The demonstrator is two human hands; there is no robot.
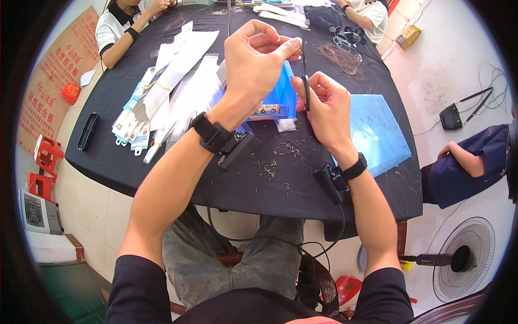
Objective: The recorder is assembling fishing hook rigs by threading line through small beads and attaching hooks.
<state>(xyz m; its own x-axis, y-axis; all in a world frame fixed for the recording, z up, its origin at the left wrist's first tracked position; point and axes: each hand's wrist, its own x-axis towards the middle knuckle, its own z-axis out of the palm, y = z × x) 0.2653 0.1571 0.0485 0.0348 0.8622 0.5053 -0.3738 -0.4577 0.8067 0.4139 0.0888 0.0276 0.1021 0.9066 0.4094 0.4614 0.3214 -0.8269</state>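
My left hand (256, 62) is raised over the table, thumb and fingertips pinched together. Whatever they hold is too fine to make out. Just right of it, my right hand (327, 108) grips slim black scissors (306, 89), whose narrow end points away from me beside the left fingertips. Below and between the hands sits a blue plastic bin (287, 92), partly hidden by my left hand and wrist; small packaged items show inside it. Small cut clippings (270, 167) are scattered on the black cloth nearer to me.
Clear plastic sleeves and white cards (162, 81) pile up on the left, near a black case (88, 131). A translucent blue sheet (377, 129) lies right, below a brown thread tangle (340, 58). Co-workers sit across the black-covered table (129, 173); a fan (464, 259) stands at lower right.
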